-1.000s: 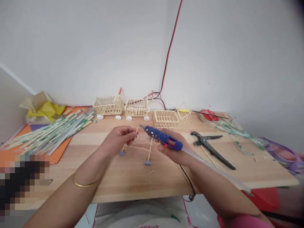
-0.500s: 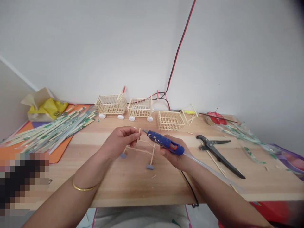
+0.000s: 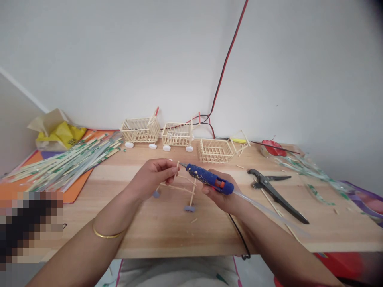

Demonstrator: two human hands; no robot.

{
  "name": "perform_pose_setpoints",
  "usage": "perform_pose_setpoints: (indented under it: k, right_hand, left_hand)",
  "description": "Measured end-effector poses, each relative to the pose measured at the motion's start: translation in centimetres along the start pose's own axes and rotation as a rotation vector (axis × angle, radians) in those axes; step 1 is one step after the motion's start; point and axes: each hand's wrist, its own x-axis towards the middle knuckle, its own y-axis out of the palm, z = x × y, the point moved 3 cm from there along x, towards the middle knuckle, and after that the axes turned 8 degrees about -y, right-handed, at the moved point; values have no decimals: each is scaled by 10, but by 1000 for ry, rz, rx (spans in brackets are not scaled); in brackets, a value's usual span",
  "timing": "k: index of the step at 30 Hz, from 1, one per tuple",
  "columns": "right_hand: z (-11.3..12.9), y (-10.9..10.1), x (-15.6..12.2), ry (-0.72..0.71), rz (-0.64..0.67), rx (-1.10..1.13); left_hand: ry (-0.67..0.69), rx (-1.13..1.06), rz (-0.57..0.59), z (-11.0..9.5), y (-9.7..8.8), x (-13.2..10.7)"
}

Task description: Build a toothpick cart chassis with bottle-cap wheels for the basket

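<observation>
My left hand [image 3: 152, 175] pinches a short wooden stick [image 3: 177, 169] upright above the wooden board [image 3: 167, 231]. My right hand [image 3: 223, 195] grips a blue hot glue gun [image 3: 206, 178] whose nozzle tip touches or nearly touches that stick. A clear glue stick [image 3: 263, 209] trails from the gun's back. Under both hands lies a small stick frame [image 3: 179, 189] with grey wheels, resting on the board.
Two stick carts with white wheels [image 3: 140, 131] [image 3: 177, 135] and a wheelless stick basket [image 3: 214, 151] stand at the back. Black cutters [image 3: 273, 193] lie to the right, a heap of sticks [image 3: 66, 163] to the left, red and black wires [image 3: 227, 59] on the wall.
The glue gun's nozzle has come closer to the stick in my left hand. The view has shifted slightly to the left, so things sit further right in the frame.
</observation>
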Motion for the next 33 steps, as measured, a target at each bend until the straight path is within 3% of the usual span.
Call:
perform_pose_setpoints:
  k: [18, 24, 33]
  right_hand:
    - [1, 0, 3, -3, -11, -71]
    - [-7, -3, 4, 13, -62, -161]
    - [-1, -2, 1, -76, -65, -15]
  left_hand:
    - [14, -15, 19, -1, 0, -1]
    - [8, -148, 34, -5, 1, -4]
    - [-57, -212, 38, -4, 1, -1]
